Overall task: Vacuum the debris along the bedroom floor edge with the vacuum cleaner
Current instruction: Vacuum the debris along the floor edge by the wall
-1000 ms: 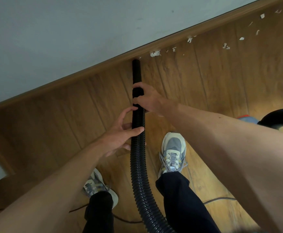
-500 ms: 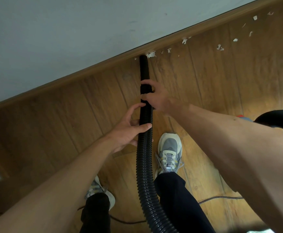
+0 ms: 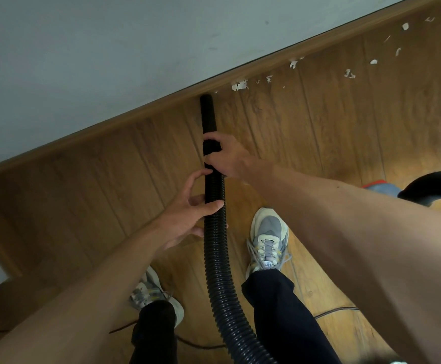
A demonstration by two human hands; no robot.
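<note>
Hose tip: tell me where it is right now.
In the head view, upper centre, the hose tip sits at the skirting board, just left of the nearest white scraps, beyond the right hand gripping the hose.

This is a room in a home. Wood-look plank flooring meets a brown skirting board that runs from 8 o'clock up to 1 o'clock beneath a plain pale wall. A household vacuum's ribbed black hose, a thin cord at 5 o'clock and white scraps along the floor edge at 1 o'clock show domestic cleaning.
</note>
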